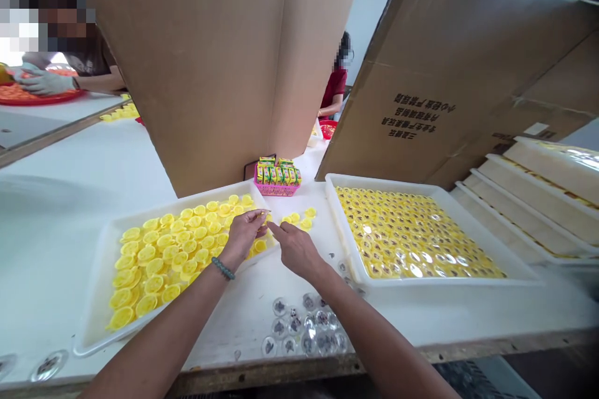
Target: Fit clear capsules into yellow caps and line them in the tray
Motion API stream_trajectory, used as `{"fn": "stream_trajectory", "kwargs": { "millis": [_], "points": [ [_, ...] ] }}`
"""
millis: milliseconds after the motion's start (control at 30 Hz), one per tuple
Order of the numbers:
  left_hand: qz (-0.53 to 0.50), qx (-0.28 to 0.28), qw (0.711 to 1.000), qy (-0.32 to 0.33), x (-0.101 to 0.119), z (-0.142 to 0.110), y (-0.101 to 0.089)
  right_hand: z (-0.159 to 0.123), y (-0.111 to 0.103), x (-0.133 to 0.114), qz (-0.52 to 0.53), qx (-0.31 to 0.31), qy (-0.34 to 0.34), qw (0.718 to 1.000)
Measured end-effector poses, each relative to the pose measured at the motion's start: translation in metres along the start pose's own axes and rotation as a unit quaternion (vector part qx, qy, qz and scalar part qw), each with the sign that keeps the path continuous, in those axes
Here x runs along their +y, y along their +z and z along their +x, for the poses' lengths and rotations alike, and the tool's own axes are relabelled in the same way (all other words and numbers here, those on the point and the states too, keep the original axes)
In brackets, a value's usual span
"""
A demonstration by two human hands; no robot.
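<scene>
My left hand (244,234) hovers over the right end of a white tray (100,274) full of loose yellow round caps (163,255), its fingertips pinched on one yellow cap. My right hand (296,248) is beside it on the table, index finger stretched toward the left hand's fingertips; whether it holds anything I cannot tell. A few yellow caps (299,219) lie on the table just beyond the hands. Several clear round domes (304,324) with dark insides lie near the table's front edge under my right forearm.
On the right, a second white tray (515,265) holds rows of clear-covered yellow pieces. Behind stand a pink basket of small boxes (277,177), tall cardboard sheets (224,56) and stacked white trays (538,199). A gloved co-worker's hand (44,82) works at far left; another person sits behind.
</scene>
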State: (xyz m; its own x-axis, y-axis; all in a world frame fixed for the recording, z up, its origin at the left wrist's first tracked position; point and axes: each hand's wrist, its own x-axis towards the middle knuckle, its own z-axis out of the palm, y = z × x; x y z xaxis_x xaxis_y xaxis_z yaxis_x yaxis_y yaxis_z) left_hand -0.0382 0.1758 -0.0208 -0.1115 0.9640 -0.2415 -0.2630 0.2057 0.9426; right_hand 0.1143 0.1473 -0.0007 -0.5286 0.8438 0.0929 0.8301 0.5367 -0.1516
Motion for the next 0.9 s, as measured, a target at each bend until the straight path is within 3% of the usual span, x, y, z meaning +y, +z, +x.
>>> {"fn": "stream_trajectory", "kwargs": {
  "millis": [200, 400, 567, 700, 900],
  "points": [
    [-0.036, 0.005, 0.999, -0.015, 0.001, 0.0, 0.006, -0.003, -0.001, 0.005, 0.021, 0.027, 0.03, 0.999],
    [-0.069, -0.008, 0.997, -0.019, 0.009, -0.006, 0.006, -0.004, -0.005, 0.006, 0.027, 0.01, 0.02, 0.999],
    [-0.081, 0.0, 0.996, -0.039, 0.013, -0.009, -0.002, -0.007, 0.006, 0.01, 0.13, 0.065, 0.039, 0.989],
    [-0.095, -0.035, 0.992, -0.072, 0.018, -0.02, -0.007, -0.004, 0.003, 0.008, 0.289, 0.126, 0.051, 0.947],
    [-0.18, -0.097, 0.972, -0.113, 0.015, -0.054, -0.007, -0.018, -0.017, 0.001, 0.525, 0.1, 0.127, 0.836]
  ]
}}
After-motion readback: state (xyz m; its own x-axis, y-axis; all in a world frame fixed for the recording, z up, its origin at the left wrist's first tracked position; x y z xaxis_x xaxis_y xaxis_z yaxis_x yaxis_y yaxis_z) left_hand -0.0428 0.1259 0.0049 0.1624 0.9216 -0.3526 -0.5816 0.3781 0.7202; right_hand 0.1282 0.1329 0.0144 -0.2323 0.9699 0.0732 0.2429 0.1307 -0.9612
